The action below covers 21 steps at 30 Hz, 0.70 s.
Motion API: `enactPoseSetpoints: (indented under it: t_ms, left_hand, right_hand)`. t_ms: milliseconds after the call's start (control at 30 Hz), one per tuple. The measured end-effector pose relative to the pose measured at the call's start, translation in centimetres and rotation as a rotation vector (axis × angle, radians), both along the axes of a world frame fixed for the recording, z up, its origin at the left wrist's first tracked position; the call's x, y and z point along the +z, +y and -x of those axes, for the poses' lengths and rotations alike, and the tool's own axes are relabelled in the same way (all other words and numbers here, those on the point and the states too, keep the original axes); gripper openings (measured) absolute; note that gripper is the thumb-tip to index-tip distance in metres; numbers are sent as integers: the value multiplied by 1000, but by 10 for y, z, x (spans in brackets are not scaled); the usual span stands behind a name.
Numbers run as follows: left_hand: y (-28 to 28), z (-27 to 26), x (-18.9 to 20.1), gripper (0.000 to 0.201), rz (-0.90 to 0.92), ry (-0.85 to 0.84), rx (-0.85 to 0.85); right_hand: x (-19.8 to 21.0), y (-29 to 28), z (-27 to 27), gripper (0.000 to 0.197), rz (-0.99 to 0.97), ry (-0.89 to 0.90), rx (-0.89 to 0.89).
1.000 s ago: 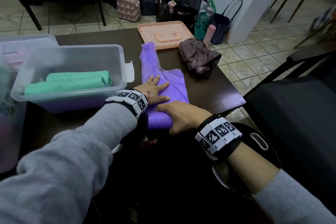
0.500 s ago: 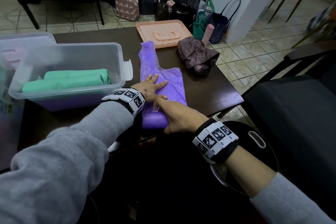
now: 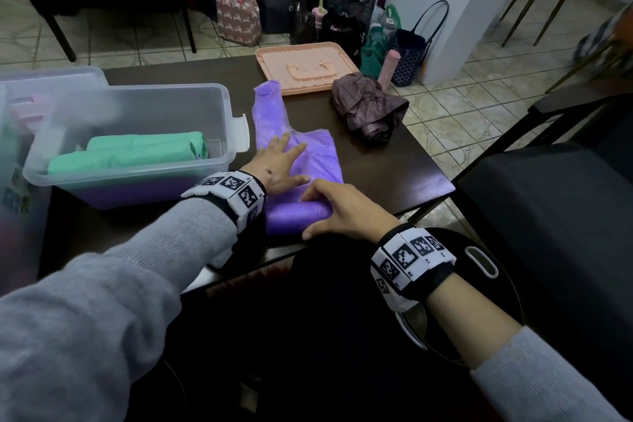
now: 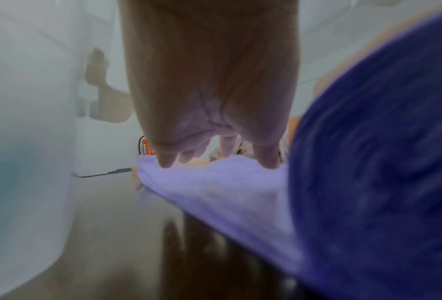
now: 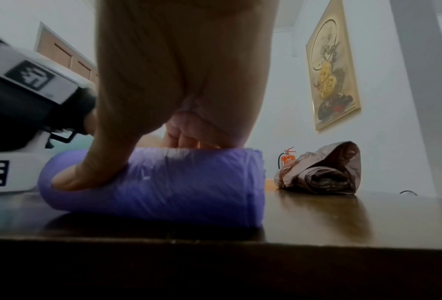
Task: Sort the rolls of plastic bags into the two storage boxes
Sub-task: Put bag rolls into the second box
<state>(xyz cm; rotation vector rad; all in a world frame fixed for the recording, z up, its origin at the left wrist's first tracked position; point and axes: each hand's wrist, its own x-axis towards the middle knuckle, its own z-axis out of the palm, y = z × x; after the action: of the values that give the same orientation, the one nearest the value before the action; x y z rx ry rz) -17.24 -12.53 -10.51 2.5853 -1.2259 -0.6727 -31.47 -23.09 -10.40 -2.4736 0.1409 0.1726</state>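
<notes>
While the right hand (image 3: 346, 212) is curling over the purple roll (image 3: 298, 214) at the near edge of the table (image 3: 404, 161), thumb on its near side and fingers over the top, the left hand (image 3: 279, 166) is lying flat with straight fingers on the loose purple bag sheet (image 3: 308, 151) running from the roll toward the far edge. Judging from this, the roll is being wound up before it is boxed. To do it well, the flat hand should be smoothing the sheet and keeping it taut and square to the roll, while the right is turning the roll forward evenly so the edges stay aligned. Just left of the sheet, the clear storage box (image 3: 226, 96) is holding two green rolls (image 3: 137, 151). A brown roll (image 3: 368, 111) is lying toward the right edge, a peach lid (image 3: 305, 65) at the far edge.
</notes>
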Motion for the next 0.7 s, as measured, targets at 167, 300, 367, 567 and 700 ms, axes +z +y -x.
enactPoseSetpoints:
  t_ms: [167, 300, 367, 567, 700]
  left_hand:
    - [7, 24, 31, 22, 258, -34, 97]
    - [25, 30, 50, 24, 92, 17, 19]
    - [33, 32, 51, 39, 19, 22, -43]
    - [38, 36, 34, 69, 56, -3, -1]
    - [38, 33, 28, 61, 61, -37, 9]
  right_hand:
    - [2, -7, -8, 52, 25, 62, 24]
    - [7, -12, -18, 50, 127, 141, 79]
    - [9, -12, -22, 50, 155, 137, 79]
    - [2, -6, -19, 40, 146, -59, -80]
    - [-5, 6, -3, 55, 408, -266, -38]
